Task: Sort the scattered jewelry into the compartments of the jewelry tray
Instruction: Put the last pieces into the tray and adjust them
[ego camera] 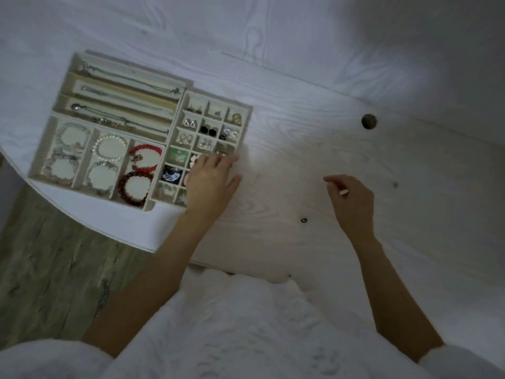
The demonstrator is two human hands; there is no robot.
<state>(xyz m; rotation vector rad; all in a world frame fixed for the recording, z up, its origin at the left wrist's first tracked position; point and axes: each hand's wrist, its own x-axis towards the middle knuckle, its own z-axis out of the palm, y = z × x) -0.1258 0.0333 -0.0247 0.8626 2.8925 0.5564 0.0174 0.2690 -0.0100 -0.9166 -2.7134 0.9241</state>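
The cream jewelry tray [65,86] sits at the left end of the white wood-grain table [314,127], its near corner close to the curved table edge. Long slots at the back hold thin chain necklaces [128,77]. The front left compartments hold beaded bracelets: pale ones, a pearl bracelet [110,147], and red bracelets [143,160]. On the right is a grid of small squares with earrings in pairs, among them triangular earrings [190,123] and black studs [208,130].

The left hand [211,179] lies over the lower right part of that grid, fingers stretched out fairly straight and reaching into the small squares; it seems to hold nothing, though the dim, blurred view leaves that unsure. The right hand [352,201] hovers above bare table well to the right, fingers loosely curled, thumb and forefinger nearly meeting. A small dark ring [304,220] lies on the table between the two forearms.
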